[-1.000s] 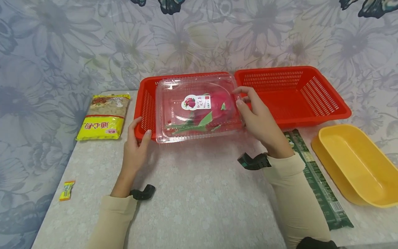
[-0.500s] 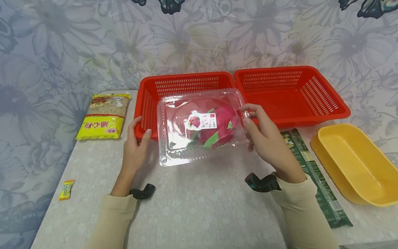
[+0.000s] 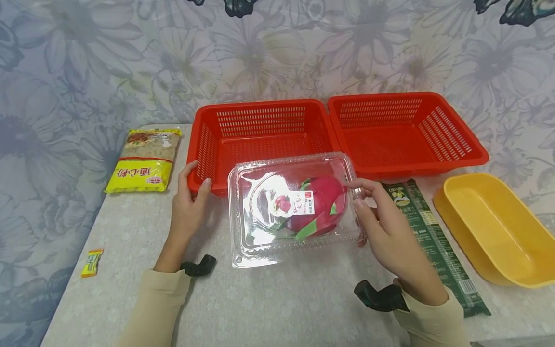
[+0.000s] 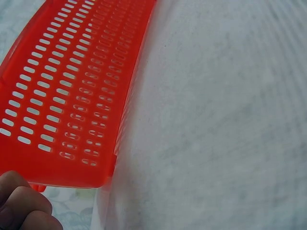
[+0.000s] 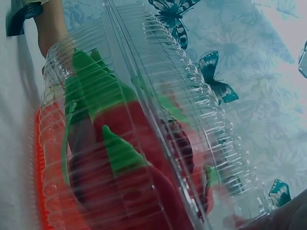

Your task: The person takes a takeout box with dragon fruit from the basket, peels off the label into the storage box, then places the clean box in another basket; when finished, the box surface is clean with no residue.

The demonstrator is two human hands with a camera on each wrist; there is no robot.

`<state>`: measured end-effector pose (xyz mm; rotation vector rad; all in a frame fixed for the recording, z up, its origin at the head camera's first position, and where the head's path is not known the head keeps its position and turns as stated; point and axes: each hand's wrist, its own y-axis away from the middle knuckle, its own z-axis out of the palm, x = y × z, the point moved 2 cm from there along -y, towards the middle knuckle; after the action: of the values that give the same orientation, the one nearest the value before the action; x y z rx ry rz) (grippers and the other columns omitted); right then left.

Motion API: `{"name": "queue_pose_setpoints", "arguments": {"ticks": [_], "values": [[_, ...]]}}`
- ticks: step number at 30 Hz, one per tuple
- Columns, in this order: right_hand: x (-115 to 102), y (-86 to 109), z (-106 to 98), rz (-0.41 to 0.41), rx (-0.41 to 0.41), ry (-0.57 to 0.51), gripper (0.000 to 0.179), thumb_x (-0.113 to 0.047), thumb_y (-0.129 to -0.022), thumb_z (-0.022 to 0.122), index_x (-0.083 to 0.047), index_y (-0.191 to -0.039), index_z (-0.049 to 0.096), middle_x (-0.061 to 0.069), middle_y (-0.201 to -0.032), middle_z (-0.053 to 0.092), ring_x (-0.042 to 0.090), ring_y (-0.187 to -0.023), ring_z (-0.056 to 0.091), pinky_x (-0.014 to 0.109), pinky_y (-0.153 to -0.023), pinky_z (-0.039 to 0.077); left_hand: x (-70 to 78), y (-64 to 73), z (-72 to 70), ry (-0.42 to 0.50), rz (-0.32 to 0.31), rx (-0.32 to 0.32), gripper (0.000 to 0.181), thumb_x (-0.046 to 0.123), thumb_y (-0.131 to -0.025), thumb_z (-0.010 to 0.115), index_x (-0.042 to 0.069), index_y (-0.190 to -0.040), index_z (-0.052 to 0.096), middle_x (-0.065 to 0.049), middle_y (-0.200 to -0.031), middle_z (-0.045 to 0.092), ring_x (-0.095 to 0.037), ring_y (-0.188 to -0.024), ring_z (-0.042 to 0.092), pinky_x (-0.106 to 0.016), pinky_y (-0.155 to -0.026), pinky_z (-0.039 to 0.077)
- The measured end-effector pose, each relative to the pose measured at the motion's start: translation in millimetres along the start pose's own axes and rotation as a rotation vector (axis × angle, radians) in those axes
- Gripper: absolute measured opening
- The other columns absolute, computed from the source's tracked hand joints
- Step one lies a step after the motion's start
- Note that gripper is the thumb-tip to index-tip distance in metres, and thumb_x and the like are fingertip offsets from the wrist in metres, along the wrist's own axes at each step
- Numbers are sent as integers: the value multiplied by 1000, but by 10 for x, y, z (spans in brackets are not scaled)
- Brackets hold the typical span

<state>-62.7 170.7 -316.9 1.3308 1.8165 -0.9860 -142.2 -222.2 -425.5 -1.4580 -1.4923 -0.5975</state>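
Note:
My right hand (image 3: 390, 231) pinches the right edge of a clear plastic clamshell box (image 3: 243, 241), thumb on top. Inside the box lies a pink dragon fruit (image 3: 325, 202) with green tips; a white label covers part of the lid. The box is held in front of the left red basket (image 3: 264, 103), overlapping its front rim in the head view. At that basket's front left corner my left hand (image 3: 186, 212) grips the rim. In the left wrist view, curled fingers (image 4: 29, 206) show beside the basket corner. The right wrist view has the box and fruit close up.
A second red basket (image 3: 407, 166) adjoins on the right. Beyond my right hand lie a green packet (image 3: 446, 260) and a yellow tub (image 3: 498, 226). On the left are a yellow pasta bag (image 3: 145, 164) and a small yellow sachet (image 3: 92, 263). A patterned wall hangs behind.
My right hand has drawn the box from over the left basket toward me and slightly right, uncovering the basket's inside. The left hand has stayed at the corner.

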Motion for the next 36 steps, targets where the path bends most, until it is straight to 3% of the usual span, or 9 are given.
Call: {"name": "queue_pose_setpoints", "arguments": {"ticks": [10, 20, 26, 36], "values": [[184, 301, 80, 48, 3, 23, 37, -12, -106, 54, -21, -142, 49, 4, -113, 45, 18, -59, 54, 31, -52, 55, 17, -15, 3, 18, 20, -1, 60, 39, -104, 57, 30, -156, 31, 0, -155, 46, -19, -128, 55, -41, -103, 48], [466, 343, 273, 137, -17, 141, 38, -14, -106, 55, -18, -142, 47, 9, -116, 48, 17, -60, 54, 29, -53, 53, 36, 5, 6, 22, 9, -6, 60, 34, -104, 59, 29, -157, 30, 1, -157, 43, -21, -134, 52, -44, -105, 46], [605, 327, 315, 181, -48, 108, 37, -13, -105, 57, -16, -141, 46, 11, -112, 48, 20, -60, 54, 30, -52, 54, 45, 21, 13, 14, -11, -9, 62, 36, -103, 59, 29, -157, 29, 4, -159, 40, -19, -137, 49, -45, -105, 45], [785, 258, 262, 239, -120, -20, 32, -27, -106, 57, -23, -137, 49, 12, -112, 46, 20, -58, 54, 31, -54, 53, 30, 19, 0, 4, -16, 2, 60, 32, -104, 58, 30, -157, 30, 4, -158, 41, -20, -134, 51, -47, -105, 46]]}}
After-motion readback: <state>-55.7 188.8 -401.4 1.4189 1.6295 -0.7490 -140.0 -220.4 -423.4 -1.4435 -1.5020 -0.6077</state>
